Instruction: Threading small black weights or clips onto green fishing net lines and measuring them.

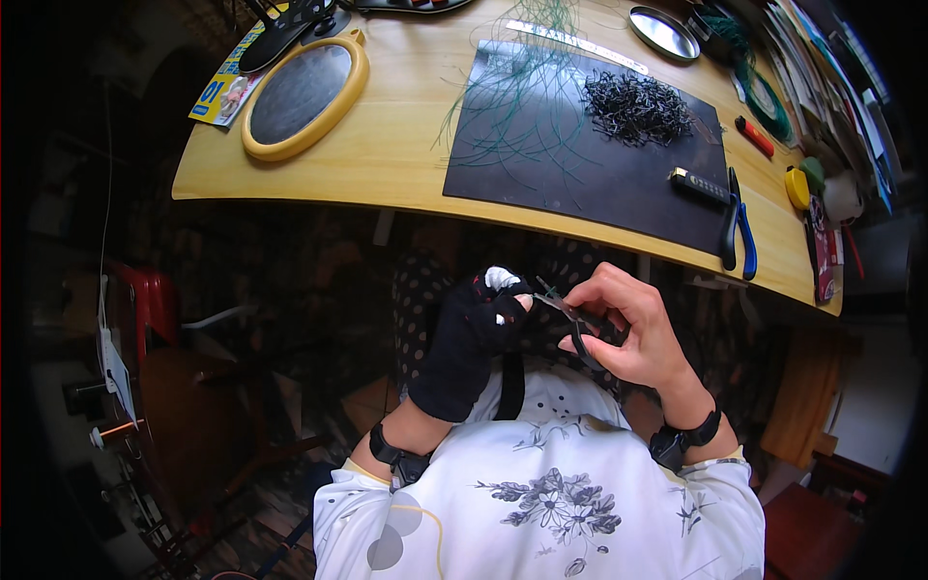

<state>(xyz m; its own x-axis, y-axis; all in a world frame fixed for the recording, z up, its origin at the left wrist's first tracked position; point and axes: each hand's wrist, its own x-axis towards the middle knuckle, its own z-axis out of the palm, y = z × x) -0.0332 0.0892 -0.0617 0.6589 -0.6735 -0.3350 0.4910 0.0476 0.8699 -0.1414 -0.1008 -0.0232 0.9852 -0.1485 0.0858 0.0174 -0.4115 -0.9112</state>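
Note:
My left hand (474,324) wears a black glove with white wrapping at the fingertips and a bare thumb tip. Its fingers are closed together; whatever they pinch is too small to make out. Close beside it, my right hand (628,324) is bare and grips a small hand tool (580,333) with dark handles and a slim metal tip; its exact kind is unclear. That tip meets my left fingertips, where a short greenish piece (547,287) sticks up. Both hands are over my lap, in front of the table edge.
On the wooden table (406,164), a black mat (599,193) carries loose green threads (541,106), a heap of short dark pieces (638,106) and a black box cutter (698,184). Blue-handled pliers (744,237) overhang its edge. A yellow-framed mirror (304,97) lies left; papers (822,68) stand right.

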